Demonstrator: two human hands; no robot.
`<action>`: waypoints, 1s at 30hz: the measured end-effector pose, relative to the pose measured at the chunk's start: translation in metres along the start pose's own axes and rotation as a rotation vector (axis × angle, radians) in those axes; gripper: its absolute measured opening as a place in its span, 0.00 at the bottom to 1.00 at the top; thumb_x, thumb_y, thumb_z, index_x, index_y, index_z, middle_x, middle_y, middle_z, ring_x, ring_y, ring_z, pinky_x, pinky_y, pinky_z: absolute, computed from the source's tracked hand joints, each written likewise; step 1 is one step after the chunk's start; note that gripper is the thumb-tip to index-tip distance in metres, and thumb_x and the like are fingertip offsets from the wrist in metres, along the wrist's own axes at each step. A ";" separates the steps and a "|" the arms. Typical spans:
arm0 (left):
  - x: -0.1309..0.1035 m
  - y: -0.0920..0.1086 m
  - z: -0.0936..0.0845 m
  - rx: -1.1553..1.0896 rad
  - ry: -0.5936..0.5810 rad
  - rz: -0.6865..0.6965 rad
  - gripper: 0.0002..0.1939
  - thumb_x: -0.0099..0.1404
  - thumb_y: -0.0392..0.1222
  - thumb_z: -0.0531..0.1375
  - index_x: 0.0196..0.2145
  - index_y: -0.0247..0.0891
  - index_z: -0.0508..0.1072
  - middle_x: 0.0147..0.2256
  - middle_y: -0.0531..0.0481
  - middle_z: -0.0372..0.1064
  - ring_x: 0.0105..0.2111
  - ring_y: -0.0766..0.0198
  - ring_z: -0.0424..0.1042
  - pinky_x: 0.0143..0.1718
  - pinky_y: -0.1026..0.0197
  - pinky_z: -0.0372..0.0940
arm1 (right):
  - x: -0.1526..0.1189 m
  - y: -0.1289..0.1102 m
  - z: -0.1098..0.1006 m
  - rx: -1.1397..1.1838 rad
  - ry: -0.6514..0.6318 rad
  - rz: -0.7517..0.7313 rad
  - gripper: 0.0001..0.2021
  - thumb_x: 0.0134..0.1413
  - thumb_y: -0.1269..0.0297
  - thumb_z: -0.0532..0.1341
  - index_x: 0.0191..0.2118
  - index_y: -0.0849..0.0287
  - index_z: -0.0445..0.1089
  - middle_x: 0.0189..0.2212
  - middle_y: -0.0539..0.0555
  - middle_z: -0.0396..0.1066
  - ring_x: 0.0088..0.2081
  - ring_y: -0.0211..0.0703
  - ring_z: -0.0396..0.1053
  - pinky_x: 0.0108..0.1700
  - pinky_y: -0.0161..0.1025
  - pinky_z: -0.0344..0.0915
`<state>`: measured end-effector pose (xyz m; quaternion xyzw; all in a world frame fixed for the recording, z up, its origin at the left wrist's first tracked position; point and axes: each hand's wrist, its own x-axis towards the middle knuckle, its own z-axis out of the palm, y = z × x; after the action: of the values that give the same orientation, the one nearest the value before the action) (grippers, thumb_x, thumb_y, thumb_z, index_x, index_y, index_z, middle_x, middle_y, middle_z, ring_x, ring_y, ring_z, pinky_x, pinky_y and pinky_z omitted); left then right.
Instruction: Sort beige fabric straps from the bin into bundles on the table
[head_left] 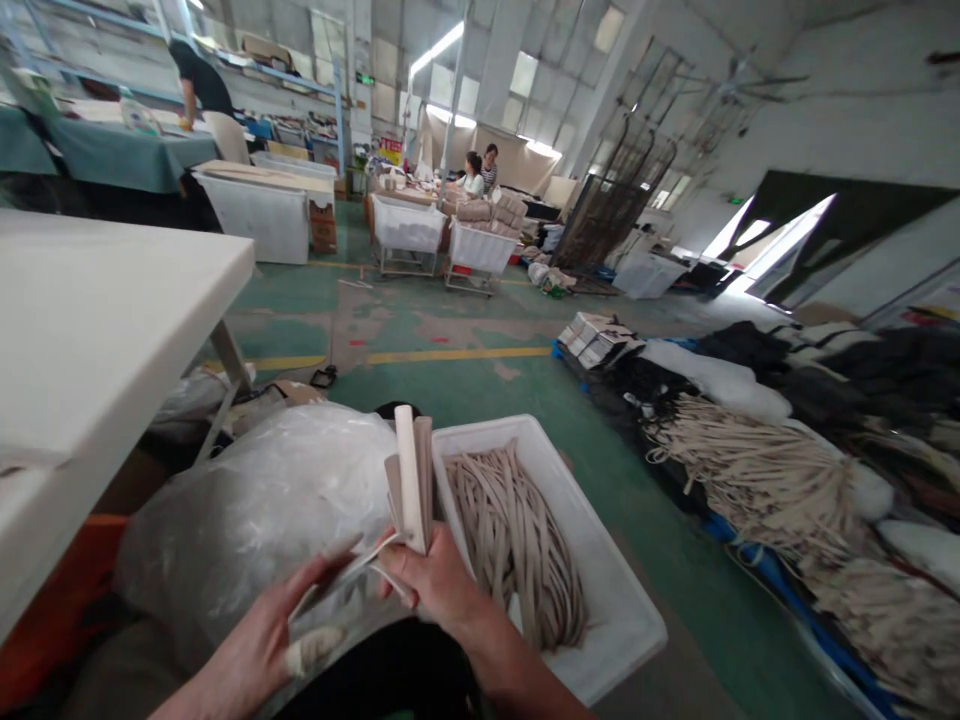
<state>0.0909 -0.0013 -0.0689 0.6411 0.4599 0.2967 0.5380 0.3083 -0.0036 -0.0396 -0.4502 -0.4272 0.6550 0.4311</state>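
Note:
My right hand point(439, 580) is closed around a small bundle of flat beige strips point(409, 475), which stand upright out of the fist. A thin pale strip end point(379, 550) runs from this bundle toward my left hand point(274, 625). The left fingers are bent around a narrow strip, partly blurred; a pale wrap point(315, 650) covers one digit. Just right of my right hand is a white plastic bin point(615, 625) holding long beige-grey straps point(521, 540) in a looped heap. A large clear plastic bag point(262, 500) bulges behind my left hand.
A white table point(112, 280) juts in at left. Bundles of beige cords point(757, 470) and dark cloth lie along the right on blue sheeting. Further off are wheeled white carts point(409, 225), a person bent over a covered table point(135, 155), and two people at a worktable.

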 end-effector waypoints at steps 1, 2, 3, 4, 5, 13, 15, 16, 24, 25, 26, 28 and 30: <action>0.001 -0.002 0.004 0.046 0.041 0.041 0.30 0.52 0.52 0.71 0.54 0.49 0.76 0.53 0.45 0.75 0.52 0.41 0.72 0.56 0.51 0.66 | -0.003 0.002 0.005 -0.019 -0.001 0.015 0.25 0.46 0.42 0.68 0.33 0.63 0.72 0.17 0.47 0.68 0.13 0.28 0.53 0.16 0.28 0.49; 0.003 -0.006 0.010 0.116 0.079 0.093 0.27 0.52 0.52 0.71 0.51 0.49 0.78 0.50 0.45 0.77 0.50 0.41 0.73 0.55 0.51 0.67 | -0.006 0.003 0.009 -0.032 -0.007 0.030 0.25 0.46 0.41 0.68 0.31 0.63 0.72 0.17 0.47 0.68 0.14 0.28 0.54 0.16 0.28 0.50; 0.006 -0.013 0.015 0.198 0.104 0.155 0.23 0.53 0.53 0.70 0.47 0.48 0.80 0.47 0.44 0.79 0.48 0.42 0.75 0.54 0.52 0.68 | -0.009 0.004 0.013 -0.036 -0.014 0.044 0.25 0.47 0.41 0.68 0.29 0.63 0.72 0.18 0.47 0.67 0.15 0.28 0.55 0.16 0.28 0.50; 0.009 -0.020 0.021 0.278 0.114 0.222 0.19 0.56 0.54 0.68 0.44 0.47 0.81 0.44 0.44 0.80 0.47 0.43 0.76 0.53 0.52 0.68 | -0.011 0.003 0.016 -0.029 -0.024 0.054 0.25 0.47 0.41 0.67 0.27 0.63 0.71 0.18 0.47 0.67 0.15 0.28 0.55 0.16 0.28 0.51; 0.011 -0.028 0.026 0.344 0.108 0.294 0.16 0.59 0.54 0.65 0.43 0.47 0.81 0.43 0.43 0.80 0.45 0.44 0.76 0.53 0.52 0.68 | -0.014 0.001 0.017 -0.013 -0.036 0.059 0.25 0.47 0.41 0.67 0.26 0.62 0.70 0.18 0.47 0.67 0.15 0.28 0.55 0.16 0.28 0.51; 0.004 -0.063 0.045 0.465 -0.088 0.357 0.13 0.68 0.50 0.58 0.45 0.48 0.79 0.39 0.46 0.79 0.40 0.52 0.77 0.49 0.58 0.68 | -0.048 -0.025 -0.031 0.118 0.178 -0.043 0.20 0.48 0.47 0.69 0.27 0.61 0.68 0.14 0.46 0.65 0.13 0.28 0.52 0.16 0.28 0.50; 0.000 -0.064 0.046 0.422 -0.085 0.272 0.16 0.65 0.52 0.62 0.48 0.49 0.77 0.45 0.46 0.78 0.46 0.51 0.76 0.52 0.58 0.67 | -0.053 -0.030 -0.053 0.117 0.286 -0.097 0.19 0.48 0.48 0.69 0.29 0.61 0.69 0.14 0.45 0.64 0.13 0.28 0.51 0.15 0.28 0.48; -0.001 -0.065 0.044 0.383 -0.068 0.226 0.19 0.64 0.54 0.63 0.51 0.49 0.76 0.49 0.46 0.77 0.49 0.50 0.74 0.54 0.58 0.66 | -0.053 -0.033 -0.065 0.107 0.353 -0.131 0.19 0.47 0.49 0.69 0.30 0.61 0.69 0.13 0.45 0.64 0.12 0.28 0.50 0.15 0.27 0.48; -0.012 -0.107 -0.012 0.222 0.199 -0.238 0.25 0.62 0.59 0.58 0.51 0.43 0.75 0.48 0.43 0.78 0.49 0.47 0.76 0.51 0.52 0.69 | -0.012 -0.065 -0.154 -0.276 0.697 -0.282 0.19 0.45 0.52 0.68 0.36 0.64 0.72 0.18 0.48 0.67 0.14 0.31 0.55 0.16 0.29 0.51; -0.016 -0.116 -0.019 0.209 0.241 -0.267 0.25 0.61 0.60 0.58 0.49 0.42 0.76 0.47 0.43 0.79 0.49 0.47 0.76 0.51 0.52 0.69 | -0.007 -0.063 -0.166 -0.358 0.727 -0.241 0.21 0.44 0.53 0.67 0.39 0.65 0.73 0.19 0.49 0.69 0.15 0.32 0.58 0.16 0.30 0.53; -0.021 -0.124 -0.025 0.197 0.280 -0.293 0.25 0.59 0.60 0.58 0.47 0.42 0.77 0.46 0.43 0.79 0.50 0.46 0.76 0.52 0.52 0.69 | -0.003 -0.059 -0.178 -0.436 0.757 -0.191 0.24 0.44 0.53 0.67 0.44 0.67 0.74 0.19 0.50 0.70 0.16 0.34 0.60 0.17 0.31 0.55; -0.030 -0.137 -0.032 0.172 0.335 -0.354 0.26 0.55 0.62 0.59 0.43 0.41 0.78 0.45 0.43 0.80 0.50 0.44 0.75 0.52 0.51 0.68 | 0.000 -0.040 -0.204 -0.600 0.803 -0.048 0.30 0.46 0.56 0.66 0.54 0.69 0.71 0.21 0.51 0.72 0.16 0.35 0.61 0.18 0.32 0.57; -0.036 -0.145 -0.032 0.154 0.345 -0.418 0.27 0.52 0.63 0.59 0.40 0.41 0.79 0.46 0.42 0.79 0.52 0.42 0.74 0.53 0.50 0.67 | -0.005 -0.013 -0.229 -0.705 0.859 0.155 0.30 0.50 0.56 0.64 0.57 0.67 0.69 0.22 0.51 0.74 0.16 0.36 0.62 0.20 0.34 0.60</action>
<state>0.0093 -0.0210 -0.1961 0.5114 0.6882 0.2480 0.4510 0.5309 0.0343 -0.0788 -0.8235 -0.3720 0.2601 0.3402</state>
